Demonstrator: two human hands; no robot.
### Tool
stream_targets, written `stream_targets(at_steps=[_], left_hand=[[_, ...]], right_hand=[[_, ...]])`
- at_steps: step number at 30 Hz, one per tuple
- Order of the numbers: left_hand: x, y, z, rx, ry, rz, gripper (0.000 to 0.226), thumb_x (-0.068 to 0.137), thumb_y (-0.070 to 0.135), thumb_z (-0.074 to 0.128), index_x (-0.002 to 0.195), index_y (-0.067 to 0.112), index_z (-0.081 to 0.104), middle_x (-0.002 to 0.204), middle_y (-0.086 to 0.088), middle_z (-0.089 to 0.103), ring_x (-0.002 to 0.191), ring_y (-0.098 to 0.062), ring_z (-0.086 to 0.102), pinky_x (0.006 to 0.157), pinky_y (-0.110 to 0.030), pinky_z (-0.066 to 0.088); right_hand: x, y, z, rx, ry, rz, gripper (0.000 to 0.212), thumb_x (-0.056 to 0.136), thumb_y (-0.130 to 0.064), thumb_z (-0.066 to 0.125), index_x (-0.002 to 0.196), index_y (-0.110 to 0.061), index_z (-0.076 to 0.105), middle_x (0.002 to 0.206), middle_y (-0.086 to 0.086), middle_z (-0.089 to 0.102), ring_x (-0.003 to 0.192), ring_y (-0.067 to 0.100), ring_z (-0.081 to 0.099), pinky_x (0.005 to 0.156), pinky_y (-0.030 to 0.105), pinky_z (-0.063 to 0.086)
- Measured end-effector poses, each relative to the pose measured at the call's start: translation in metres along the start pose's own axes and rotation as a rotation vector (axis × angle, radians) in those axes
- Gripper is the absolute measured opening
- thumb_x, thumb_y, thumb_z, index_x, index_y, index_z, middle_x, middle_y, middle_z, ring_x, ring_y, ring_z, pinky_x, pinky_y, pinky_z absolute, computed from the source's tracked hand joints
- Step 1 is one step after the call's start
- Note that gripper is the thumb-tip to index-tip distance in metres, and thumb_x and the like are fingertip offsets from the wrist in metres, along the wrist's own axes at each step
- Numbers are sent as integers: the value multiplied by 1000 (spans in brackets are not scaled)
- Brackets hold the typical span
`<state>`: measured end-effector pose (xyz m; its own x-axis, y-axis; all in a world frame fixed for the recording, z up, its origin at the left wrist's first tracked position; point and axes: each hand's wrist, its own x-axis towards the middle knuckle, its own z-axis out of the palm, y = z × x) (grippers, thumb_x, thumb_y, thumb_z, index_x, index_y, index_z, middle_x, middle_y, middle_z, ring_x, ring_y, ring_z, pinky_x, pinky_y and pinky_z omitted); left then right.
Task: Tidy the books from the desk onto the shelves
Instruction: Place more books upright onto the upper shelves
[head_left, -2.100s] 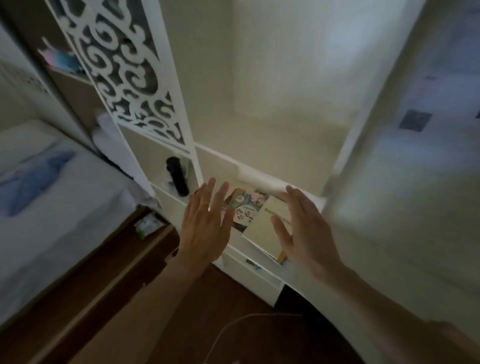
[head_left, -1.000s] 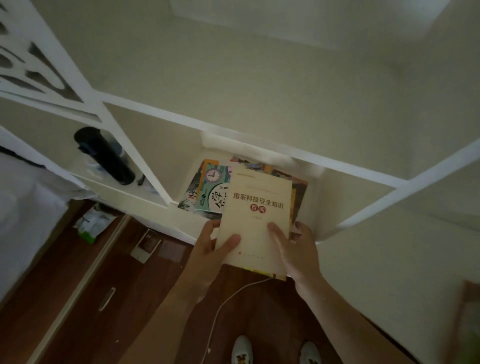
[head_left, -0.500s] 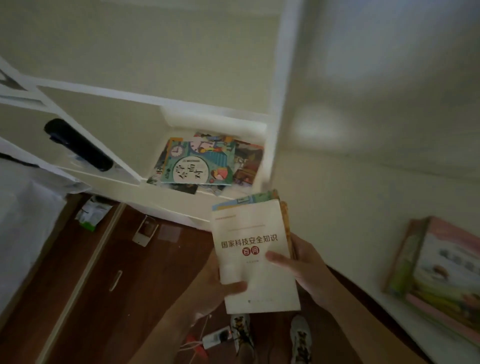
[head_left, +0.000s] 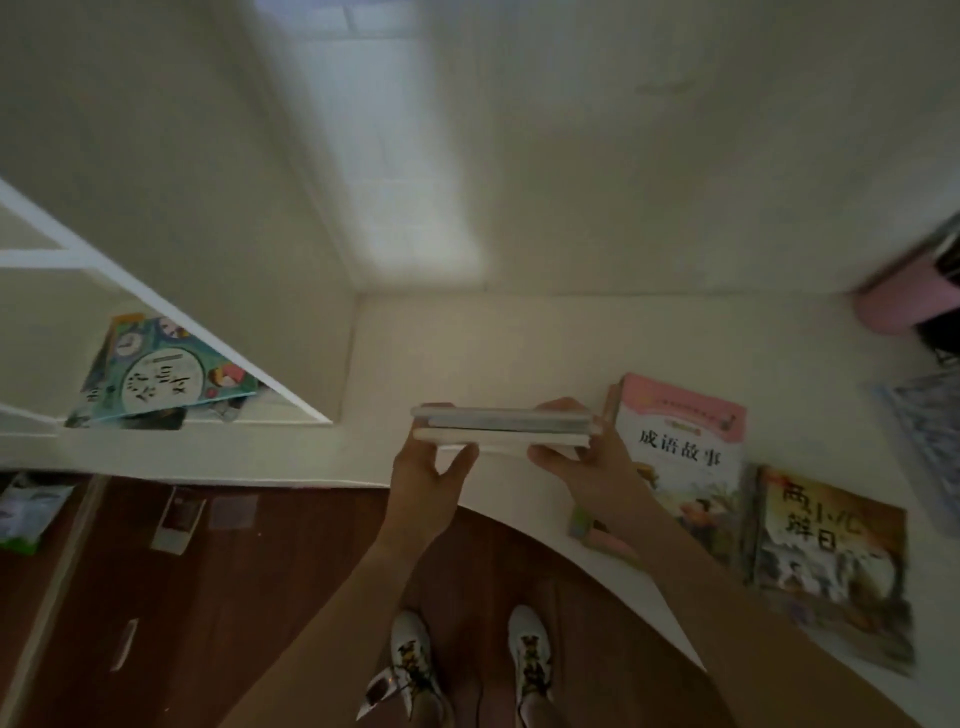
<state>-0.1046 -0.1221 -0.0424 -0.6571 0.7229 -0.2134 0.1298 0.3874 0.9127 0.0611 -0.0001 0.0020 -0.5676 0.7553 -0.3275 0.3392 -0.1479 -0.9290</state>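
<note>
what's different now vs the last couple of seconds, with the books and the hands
Both hands, left hand and right hand, gripped the small stack of books, pulled it out of the shelf and brought it rightward, now edge-on over the desk. The teal book stayed in the shelf.

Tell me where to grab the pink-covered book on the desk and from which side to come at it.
Grip the pink-covered book at its far, top edge, coming from above. It lies flat on other books, so that edge likely overhangs a little. The right hand covers its left side, and a brown-covered book lies against its right.
</note>
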Motion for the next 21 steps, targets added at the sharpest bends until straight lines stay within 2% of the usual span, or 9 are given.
stream_targets(at_steps=[2,5,7,10,13,15,17,19,21], left_hand=[[3,-2,3,-56,-1,-36,56,84,13,80,135,15,58,131,4,66,129,-11,59,114,-47,45],[10,5,2,-107,-7,-21,68,75,9,80,137,22,56,137,5,63,134,-12,55,116,-42,42],[15,10,3,-143,-45,1,71,72,6,79,135,29,56,139,5,62,136,-14,53,115,-39,42],[13,10,8,-176,-75,-36,71,75,7,81,137,29,55,135,5,64,130,-12,58,113,-44,46],[8,17,8,-104,-103,-42,60,86,7,80,133,31,53,127,7,67,120,-7,63,106,-46,52],[7,40,2,8,-153,7,58,89,14,78,135,31,49,126,10,65,117,-4,63,97,-37,55],[5,72,-1,93,-221,25,55,88,23,79,133,29,48,123,13,65,112,-3,64,91,-32,56],[2,104,12,135,-265,-14,58,85,32,82,130,29,46,118,15,66,104,-3,67,84,-30,59],[-1,122,42,171,-336,-64,63,84,38,82,133,27,43,117,13,67,98,-7,69,78,-28,61]], right_hand=[[5,8,1,24,-25,-9,31,89,5,68,108,-20,66,100,-1,71,101,11,66,88,29,53],[11,16,7,81,-38,-4,49,85,15,64,117,-20,62,112,-4,69,112,8,63,92,24,53],[14,22,11,114,-17,20,55,83,20,61,115,-25,61,111,-5,69,110,6,63,91,21,53],[17,28,17,132,17,52,45,88,11,66,108,-29,59,105,-14,68,104,6,65,82,13,53],[11,23,18,136,22,73,36,92,-3,69,122,-20,59,107,-17,65,103,-3,63,77,9,51],[1,12,7,157,40,52,44,93,-7,69,132,-19,52,114,-13,65,102,-8,63,80,12,53],[-14,0,-11,145,77,46,45,93,-11,70,129,-23,46,117,-10,66,104,1,66,84,23,58],[-31,-8,-35,166,183,80,45,92,-15,71,125,-24,41,116,-8,65,100,9,69,76,31,62],[-45,-8,-62,171,307,155,45,92,-21,71,126,-24,44,117,-8,65,97,13,70,70,33,63]])
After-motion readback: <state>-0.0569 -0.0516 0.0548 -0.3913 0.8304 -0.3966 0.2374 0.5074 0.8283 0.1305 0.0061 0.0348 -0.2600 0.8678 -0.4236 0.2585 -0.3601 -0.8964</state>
